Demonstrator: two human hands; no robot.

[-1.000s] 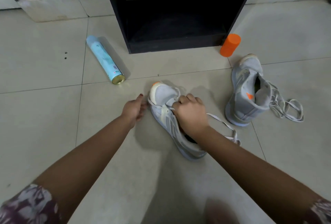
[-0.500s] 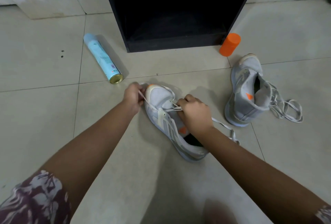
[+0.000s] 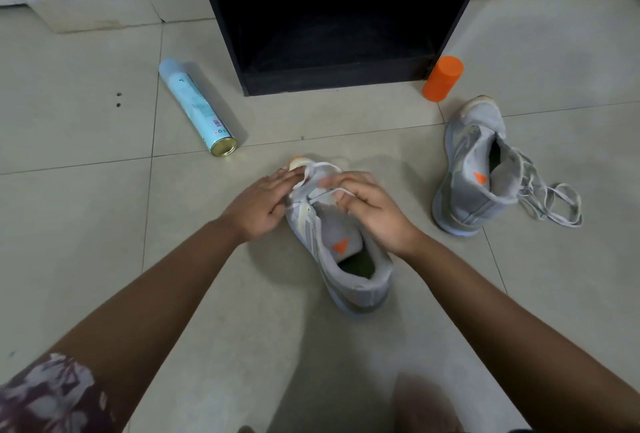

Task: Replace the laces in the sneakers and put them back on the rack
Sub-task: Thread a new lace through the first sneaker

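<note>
On the floor (image 3: 86,224), the left grip (image 3: 258,205) lay straight-fingered against the near grey sneaker (image 3: 346,269) while the right grip (image 3: 370,207) pinched its white lace (image 3: 320,195). The second sneaker (image 3: 474,169) stood to the right, near an orange cylinder (image 3: 442,78) and the black rack (image 3: 221,34).

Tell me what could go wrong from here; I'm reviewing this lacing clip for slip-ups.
1. The right hand pinches the lace while the left hand only rests on the toe of the near sneaker; a hard pull might shift the shoe or leave uneven ends.
2. The loose lace of the other sneaker trails over the floor and could snag or be stepped on.
3. The spray can lies on its side and may roll if bumped.
</note>
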